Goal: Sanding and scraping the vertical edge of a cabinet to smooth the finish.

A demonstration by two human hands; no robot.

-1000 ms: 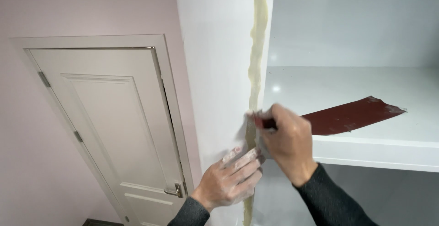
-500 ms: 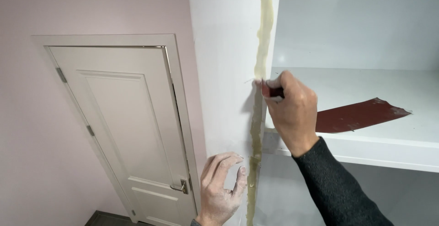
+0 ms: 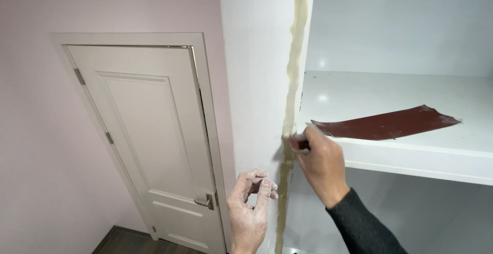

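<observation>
Now, right hand (image 3: 322, 165): clamped on a small, partly hidden tool (image 3: 300, 144), pressed to the yellowish seam (image 3: 292, 84).
Left hand (image 3: 250, 202): dusty, loosely curled, holding nothing.
Shelf (image 3: 411, 154): red sandpaper sheet (image 3: 385, 124).

Door (image 3: 154, 146): left of the panel edge (image 3: 292, 89).
Your hands: right hand (image 3: 321, 164) on that edge, left hand (image 3: 251, 210) below-left.
Sandpaper sheet (image 3: 385, 124): on the shelf (image 3: 411, 151), right.

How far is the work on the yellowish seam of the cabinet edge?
Not finished: the yellowish seam looks rough and unpainted over its whole height. In hand: the right hand presses a small tool against it at shelf level; the dusty left hand is empty. A red-brown sandpaper sheet lies on the shelf.
</observation>
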